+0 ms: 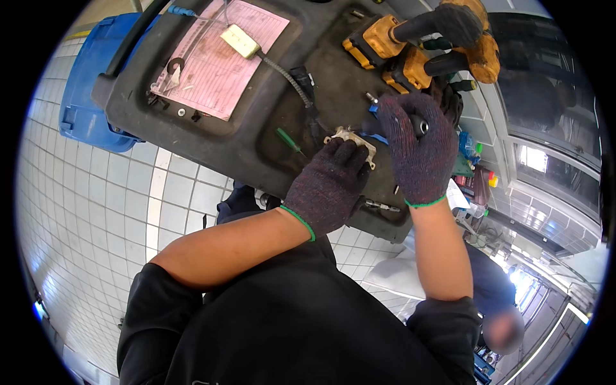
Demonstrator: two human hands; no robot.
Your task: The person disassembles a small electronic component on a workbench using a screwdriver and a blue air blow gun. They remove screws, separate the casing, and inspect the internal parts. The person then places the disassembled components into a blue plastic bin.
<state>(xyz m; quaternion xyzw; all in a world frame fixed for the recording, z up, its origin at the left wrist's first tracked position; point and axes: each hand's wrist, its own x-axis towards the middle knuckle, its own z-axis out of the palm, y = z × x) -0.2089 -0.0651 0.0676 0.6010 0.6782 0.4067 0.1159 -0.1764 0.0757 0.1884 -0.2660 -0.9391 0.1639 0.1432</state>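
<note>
Dark knitted gloves with green cuffs cover both my hands. My left hand (pixel 330 183) bends its fingers over a small pale metal part with lug-like corners (pixel 366 149) and holds it on the black tray top; the glove hides much of that part. To the right and raised above the tray, my right hand (pixel 420 147) is closed around a dark tool with a round, hollow metal end (pixel 421 126). The rest of the tool is hidden in the glove. A green-handled screwdriver (pixel 288 139) lies left of the pale part.
A black cart top (pixel 240 147) carries a pink printed sheet (pixel 221 61), a pale yellow work light (pixel 240 42) and yellow-black cordless drills (pixel 385 42). A metal fitting (pixel 382 205) lies near its front edge. Left stands a blue bin (pixel 96 83); another person (pixel 491 282) is at lower right.
</note>
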